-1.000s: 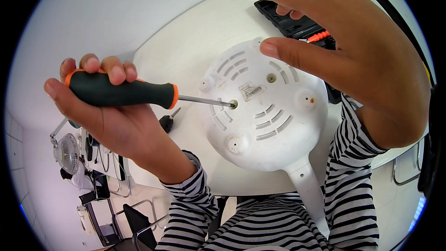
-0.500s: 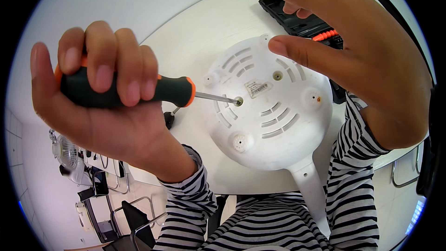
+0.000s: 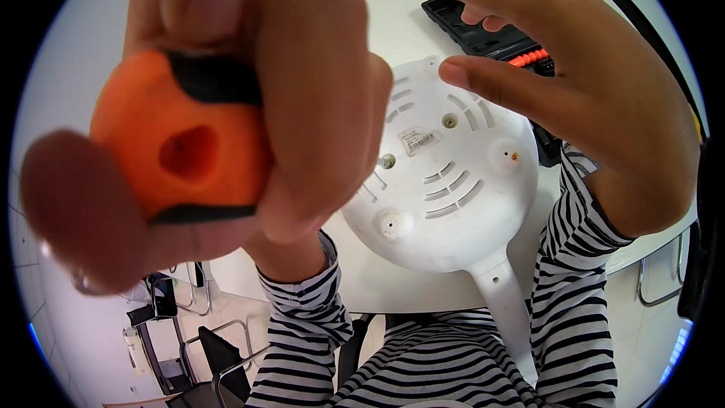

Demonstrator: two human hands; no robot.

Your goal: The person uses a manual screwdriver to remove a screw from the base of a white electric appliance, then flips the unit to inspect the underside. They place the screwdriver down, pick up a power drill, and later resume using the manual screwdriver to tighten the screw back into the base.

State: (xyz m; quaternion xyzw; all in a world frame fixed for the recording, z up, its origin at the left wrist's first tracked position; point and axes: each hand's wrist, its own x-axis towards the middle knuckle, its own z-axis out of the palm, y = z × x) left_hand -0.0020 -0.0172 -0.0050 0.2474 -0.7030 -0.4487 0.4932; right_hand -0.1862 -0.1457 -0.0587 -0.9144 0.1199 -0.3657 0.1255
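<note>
The white round appliance base (image 3: 442, 174) lies underside-up on the white table (image 3: 393, 279), near the table's near edge, its flat white handle (image 3: 507, 310) jutting out over that edge toward the person's striped shirt (image 3: 445, 366). Vent slots, a small label, and several screw bosses show on the underside. The left hand (image 3: 249, 106) is raised close to the camera, fingers wrapped tightly around an orange-and-black screwdriver handle (image 3: 185, 143) — the butt end faces the lens, and the shaft and tip are hidden behind the hand, so where the tip sits cannot be told. The right hand (image 3: 596, 98) hovers over the far right side of the base with fingers spread and gripping nothing; its thumb lies just over the rim, though contact cannot be made out. Behind that hand, toward the table's far right corner, rests a black tool case (image 3: 491, 34) with a row of orange bits. Below the table's left edge, metal chair frames (image 3: 215, 347) stand on a pale floor.
</note>
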